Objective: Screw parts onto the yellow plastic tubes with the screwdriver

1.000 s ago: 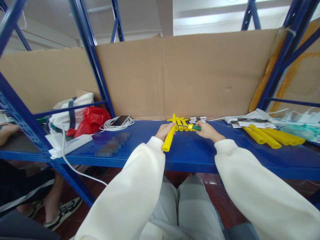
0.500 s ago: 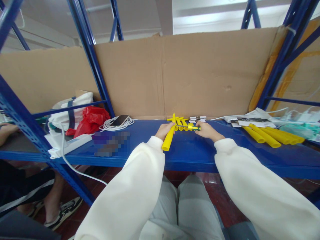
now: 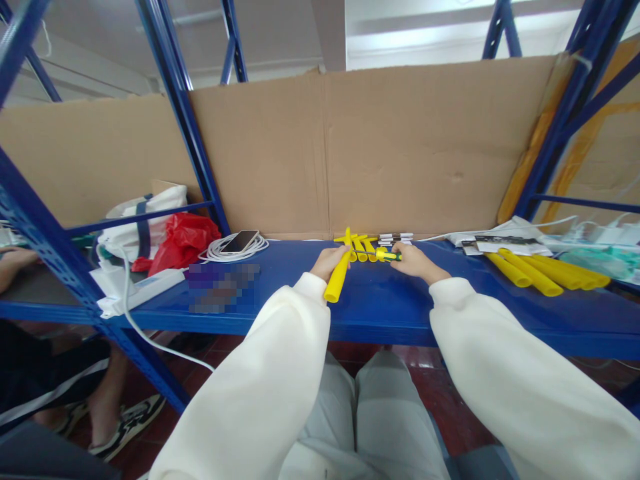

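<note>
My left hand (image 3: 327, 263) is closed around a yellow tapered tube (image 3: 339, 281), whose wide open end points down toward me. In my right hand (image 3: 414, 262) is a screwdriver (image 3: 386, 255) with a yellow and dark green handle. Its thin shaft points left, and the tip is at the upper part of the tube; whether it touches cannot be made out. Just behind the hands lie several yellow pieces (image 3: 369, 245) like the held one, partly hidden. Beside them sit small white and black pieces (image 3: 395, 237).
More yellow tubes (image 3: 537, 277) lie at the right of the blue shelf (image 3: 380, 307), near white packaging (image 3: 493, 233). Leftward are a phone (image 3: 241, 241) on a coiled white cable, a red bag (image 3: 187, 237) and a power strip (image 3: 147, 288). A cardboard sheet (image 3: 400, 147) stands behind. Another person's hand (image 3: 15, 267) shows far left.
</note>
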`<action>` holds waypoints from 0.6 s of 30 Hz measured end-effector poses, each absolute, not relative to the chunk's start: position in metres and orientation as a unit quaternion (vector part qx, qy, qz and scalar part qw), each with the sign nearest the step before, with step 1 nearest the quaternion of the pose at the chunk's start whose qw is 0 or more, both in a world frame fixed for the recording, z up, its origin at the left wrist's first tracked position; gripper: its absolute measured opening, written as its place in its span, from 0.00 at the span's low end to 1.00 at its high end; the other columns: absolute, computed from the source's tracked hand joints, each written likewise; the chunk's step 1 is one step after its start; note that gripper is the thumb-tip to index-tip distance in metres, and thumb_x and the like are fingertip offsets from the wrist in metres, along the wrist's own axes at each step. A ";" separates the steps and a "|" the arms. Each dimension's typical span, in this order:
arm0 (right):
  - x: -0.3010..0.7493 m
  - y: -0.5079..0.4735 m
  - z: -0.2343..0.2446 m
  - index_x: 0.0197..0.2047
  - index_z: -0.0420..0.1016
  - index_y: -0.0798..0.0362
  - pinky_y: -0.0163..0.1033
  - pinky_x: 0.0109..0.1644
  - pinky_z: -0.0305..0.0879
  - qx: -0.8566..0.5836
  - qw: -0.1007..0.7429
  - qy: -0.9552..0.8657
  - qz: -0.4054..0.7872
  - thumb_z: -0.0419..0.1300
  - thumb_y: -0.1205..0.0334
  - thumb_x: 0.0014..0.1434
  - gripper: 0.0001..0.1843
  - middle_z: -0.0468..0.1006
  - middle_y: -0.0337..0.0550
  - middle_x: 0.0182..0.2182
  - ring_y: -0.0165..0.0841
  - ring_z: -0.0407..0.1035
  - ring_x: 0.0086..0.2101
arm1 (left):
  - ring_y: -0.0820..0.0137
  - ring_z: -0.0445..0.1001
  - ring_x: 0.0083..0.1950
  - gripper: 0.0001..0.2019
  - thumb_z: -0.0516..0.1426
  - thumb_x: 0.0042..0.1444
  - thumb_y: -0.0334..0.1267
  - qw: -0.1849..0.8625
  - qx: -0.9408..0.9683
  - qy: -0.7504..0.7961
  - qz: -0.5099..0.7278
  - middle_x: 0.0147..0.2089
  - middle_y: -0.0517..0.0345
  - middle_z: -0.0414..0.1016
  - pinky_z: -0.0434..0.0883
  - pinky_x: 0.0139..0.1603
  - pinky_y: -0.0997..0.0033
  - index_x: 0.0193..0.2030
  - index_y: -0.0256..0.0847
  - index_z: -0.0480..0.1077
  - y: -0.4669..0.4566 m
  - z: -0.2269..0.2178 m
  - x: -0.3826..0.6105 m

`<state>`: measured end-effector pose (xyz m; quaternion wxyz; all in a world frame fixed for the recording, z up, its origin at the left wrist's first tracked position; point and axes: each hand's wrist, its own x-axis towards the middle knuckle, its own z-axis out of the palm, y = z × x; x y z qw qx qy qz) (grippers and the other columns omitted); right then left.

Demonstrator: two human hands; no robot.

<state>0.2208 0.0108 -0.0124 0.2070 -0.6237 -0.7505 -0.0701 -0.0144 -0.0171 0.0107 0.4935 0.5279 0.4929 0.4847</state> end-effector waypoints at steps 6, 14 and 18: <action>0.222 0.011 -0.013 0.50 0.76 0.51 0.38 0.43 0.67 -0.622 0.202 -0.751 -0.089 0.62 0.60 0.55 0.17 0.84 0.49 0.42 0.40 0.77 0.40 | 0.77 0.63 0.16 0.18 0.58 0.64 0.35 0.490 0.529 0.500 0.480 0.14 0.62 0.67 0.61 0.22 0.76 0.21 0.37 0.68 -0.019 0.012 -0.014; 0.221 0.015 -0.011 0.47 0.78 0.52 0.38 0.46 0.68 -0.602 0.216 -0.765 -0.081 0.62 0.63 0.55 0.15 0.83 0.51 0.45 0.41 0.77 0.43 | 0.76 0.64 0.15 0.18 0.62 0.61 0.37 0.500 0.518 0.507 0.474 0.13 0.61 0.66 0.62 0.21 0.77 0.21 0.37 0.68 -0.019 0.016 -0.010; 0.215 0.007 -0.005 0.47 0.75 0.52 0.38 0.42 0.66 -0.628 0.191 -0.748 -0.099 0.62 0.65 0.56 0.14 0.83 0.50 0.42 0.41 0.77 0.41 | 0.77 0.64 0.15 0.19 0.59 0.64 0.35 0.495 0.526 0.511 0.466 0.13 0.61 0.67 0.61 0.20 0.78 0.20 0.36 0.69 -0.020 0.015 -0.008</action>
